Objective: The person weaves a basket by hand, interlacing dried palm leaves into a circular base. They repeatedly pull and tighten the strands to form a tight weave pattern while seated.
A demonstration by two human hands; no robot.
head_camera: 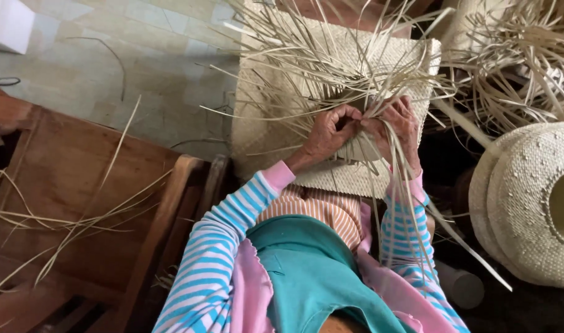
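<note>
Over the lap, both hands, left hand [329, 131] and right hand [398, 123], are pinching pale straw strands [331, 68], seemingly plaiting the woven mat [263, 123]; tucking the next strand calls for tension.

Matt, dry straw mat [275, 117]; smooth worn wood chair [78, 185]; perhaps tiled floor [140, 55].

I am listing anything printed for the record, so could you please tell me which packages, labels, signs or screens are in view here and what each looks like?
No labels, signs or screens show.
White box: top left corner on the tiled floor, a plain block cut by the picture edge; whether it is a package cannot be told.
Grey tube: low right beside the striped sleeve, a plain cylinder, no print seen.
</note>
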